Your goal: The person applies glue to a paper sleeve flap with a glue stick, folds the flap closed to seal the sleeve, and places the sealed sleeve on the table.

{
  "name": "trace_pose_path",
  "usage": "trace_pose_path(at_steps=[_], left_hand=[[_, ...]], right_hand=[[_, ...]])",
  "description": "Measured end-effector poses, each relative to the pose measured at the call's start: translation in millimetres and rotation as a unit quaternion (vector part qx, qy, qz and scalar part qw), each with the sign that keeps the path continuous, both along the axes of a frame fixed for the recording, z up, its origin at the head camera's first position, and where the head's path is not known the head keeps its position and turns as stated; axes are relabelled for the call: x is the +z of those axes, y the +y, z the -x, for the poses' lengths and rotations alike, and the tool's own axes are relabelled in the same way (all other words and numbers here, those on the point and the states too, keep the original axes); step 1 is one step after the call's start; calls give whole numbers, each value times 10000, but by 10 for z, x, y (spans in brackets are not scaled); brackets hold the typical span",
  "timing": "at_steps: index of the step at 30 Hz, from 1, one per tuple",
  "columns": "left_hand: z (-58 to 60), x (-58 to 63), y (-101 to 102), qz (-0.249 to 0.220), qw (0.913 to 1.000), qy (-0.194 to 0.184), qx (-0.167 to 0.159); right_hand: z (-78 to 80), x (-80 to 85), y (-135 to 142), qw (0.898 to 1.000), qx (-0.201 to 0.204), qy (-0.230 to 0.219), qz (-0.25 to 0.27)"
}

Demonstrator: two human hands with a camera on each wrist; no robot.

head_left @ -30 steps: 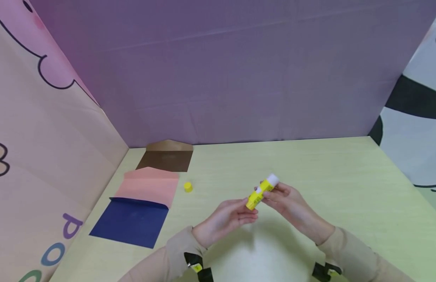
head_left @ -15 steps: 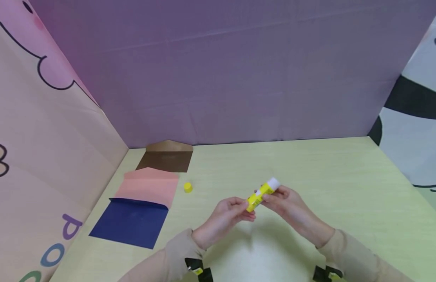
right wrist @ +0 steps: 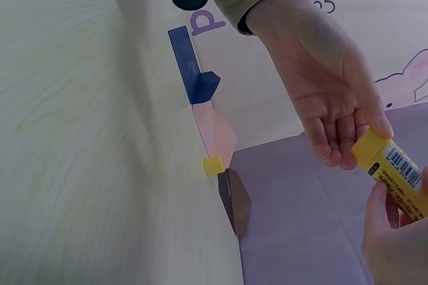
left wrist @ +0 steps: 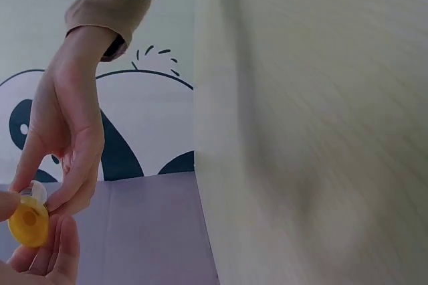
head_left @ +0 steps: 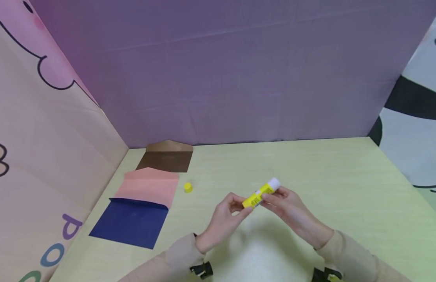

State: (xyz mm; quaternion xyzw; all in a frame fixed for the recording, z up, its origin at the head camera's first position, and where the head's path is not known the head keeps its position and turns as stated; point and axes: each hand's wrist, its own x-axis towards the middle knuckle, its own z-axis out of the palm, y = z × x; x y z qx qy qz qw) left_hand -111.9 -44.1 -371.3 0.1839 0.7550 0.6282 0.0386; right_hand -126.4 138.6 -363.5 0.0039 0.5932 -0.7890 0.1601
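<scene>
A yellow glue stick (head_left: 261, 194) with a white upper end is held aslant above the table in the head view. My right hand (head_left: 292, 209) grips its barrel between thumb and fingers. At the lower end, my left hand (head_left: 223, 219) pinches the yellow base. That round base (left wrist: 29, 221) faces the left wrist camera. A barcode shows on the barrel (right wrist: 401, 176) in the right wrist view. The loose yellow cap (head_left: 188, 187) stands on the table, left of both hands.
Three envelopes with raised flaps lie in a column at the left: navy (head_left: 131, 223), pink (head_left: 147, 186) and brown (head_left: 165, 161). A purple backdrop (head_left: 232, 78) rises behind the pale table (head_left: 327, 168), with printed panels at both sides.
My left hand has turned about the glue stick's base, and its fingers and thumb have shifted. The glue stick now lies a little flatter. The cap and envelopes have stayed put.
</scene>
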Motion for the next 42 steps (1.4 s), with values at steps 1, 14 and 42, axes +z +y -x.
trace_pose_path(at_steps=[1,14,42], left_hand=[[-22,38,3,118,9997,214,51],[-3,-101,26,525,9731,2204,415],[33,-186,-41,1155,9581,2599,349]], right_hand=[[1,-2,-3,10000,-3,-11,-12],[11,-27,-29,9999,-62,-81,9],[8,6,-15,9997,-88,-95,-195]])
